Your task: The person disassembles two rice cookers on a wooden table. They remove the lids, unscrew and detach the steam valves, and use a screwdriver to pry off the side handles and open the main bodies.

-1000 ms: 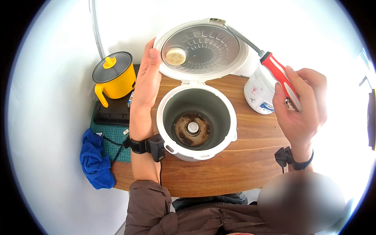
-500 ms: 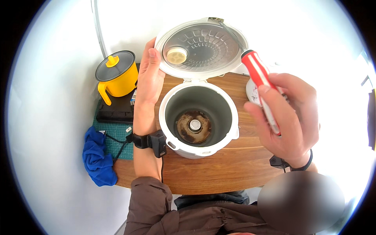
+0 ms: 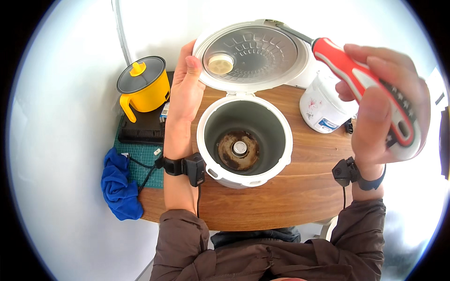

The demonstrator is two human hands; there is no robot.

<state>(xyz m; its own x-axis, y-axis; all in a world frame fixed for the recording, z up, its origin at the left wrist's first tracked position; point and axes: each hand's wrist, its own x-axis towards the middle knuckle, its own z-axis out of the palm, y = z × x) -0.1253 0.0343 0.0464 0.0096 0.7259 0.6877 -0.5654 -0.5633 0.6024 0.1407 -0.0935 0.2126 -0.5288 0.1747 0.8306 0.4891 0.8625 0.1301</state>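
The left hand [image 3: 186,89] grasps the raised lid [image 3: 253,54] at its 9 o'clock edge, thumb at the rim; the lid lies at 2 o'clock from that hand. The cooker body [image 3: 244,117], hinged below the lid, stands on the bench [image 3: 262,210] at about 4 o'clock from the same hand. The right hand [image 3: 389,100] is wrapped around the red-and-white handle of the screwdriver [image 3: 344,65]. The shaft points to 10 o'clock from this hand, its tip at the recess in the lid's 1 o'clock edge; contact cannot be confirmed. A white container [image 3: 323,105] stands at 2 o'clock from the cooker body; a yellow pot [image 3: 152,96] is at 9 o'clock from the left hand.
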